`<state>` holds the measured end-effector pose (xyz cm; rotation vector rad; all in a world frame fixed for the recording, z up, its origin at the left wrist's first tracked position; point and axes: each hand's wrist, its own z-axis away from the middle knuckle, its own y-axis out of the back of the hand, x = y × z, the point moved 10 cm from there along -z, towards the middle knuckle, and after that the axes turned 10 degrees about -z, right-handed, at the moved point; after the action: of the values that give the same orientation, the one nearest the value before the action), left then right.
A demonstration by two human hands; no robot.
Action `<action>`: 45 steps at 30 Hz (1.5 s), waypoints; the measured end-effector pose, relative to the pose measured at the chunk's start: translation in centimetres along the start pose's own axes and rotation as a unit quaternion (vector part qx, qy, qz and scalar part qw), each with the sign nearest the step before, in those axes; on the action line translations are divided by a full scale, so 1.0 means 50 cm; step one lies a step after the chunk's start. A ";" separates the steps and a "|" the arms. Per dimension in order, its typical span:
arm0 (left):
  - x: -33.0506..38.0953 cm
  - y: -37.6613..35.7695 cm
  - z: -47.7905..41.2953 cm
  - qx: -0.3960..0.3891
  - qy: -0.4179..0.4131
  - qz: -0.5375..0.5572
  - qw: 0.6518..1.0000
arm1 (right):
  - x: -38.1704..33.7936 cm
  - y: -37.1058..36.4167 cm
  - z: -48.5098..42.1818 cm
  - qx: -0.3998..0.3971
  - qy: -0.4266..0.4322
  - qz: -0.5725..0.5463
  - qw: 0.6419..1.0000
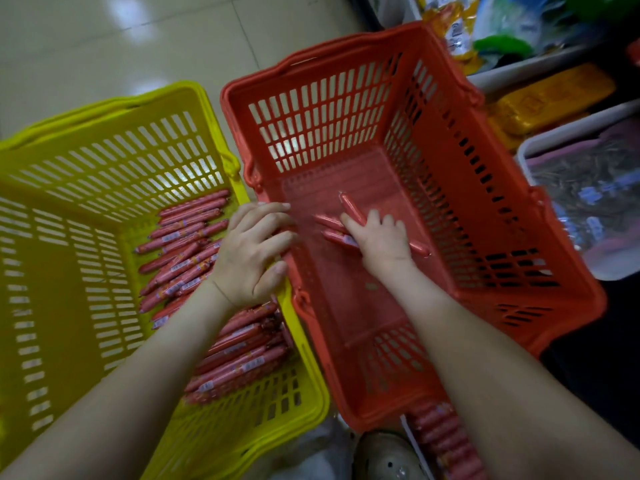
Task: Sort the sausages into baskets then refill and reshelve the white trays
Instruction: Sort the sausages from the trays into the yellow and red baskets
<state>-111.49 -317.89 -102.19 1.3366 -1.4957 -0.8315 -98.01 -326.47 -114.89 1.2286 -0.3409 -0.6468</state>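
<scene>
Few sausages (351,206) lie in the red basket (446,109) so far; most sit piled in the yellow basket (62,271). My right hand (379,237) lies over those few, fingers spread (whether it pinches one, I cannot tell). My left hand (252,247) rests loosely open on the meeting rims, holding nothing. Leaning there could tip a basket, and look-alike sausages could easily land in the wrong one.

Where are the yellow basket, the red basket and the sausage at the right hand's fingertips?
yellow basket (156,97): head view, far rim.
red basket (440,133): head view, right wall.
sausage (352,206): head view, its middle.
</scene>
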 end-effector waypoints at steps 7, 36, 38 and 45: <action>0.060 0.044 -0.043 -0.059 0.074 0.041 0.995 | 0.089 0.268 0.232 0.093 -0.017 -0.071 0.993; 0.634 -0.454 0.222 -0.619 -0.009 -0.039 0.784 | 0.337 -0.317 0.869 0.173 -0.529 -0.599 0.575; 0.650 -0.450 0.220 -0.595 -0.055 -0.093 0.797 | 0.340 -0.317 0.855 0.144 -0.515 -0.593 0.602; 0.692 -0.422 0.194 -0.490 -0.116 -0.095 0.858 | 0.326 -0.330 0.853 -0.003 -0.449 -0.518 0.728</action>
<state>-112.26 -356.46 -117.97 0.6060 -0.8450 -1.6402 -114.17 -372.13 -118.55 0.9316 -0.4214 -2.2532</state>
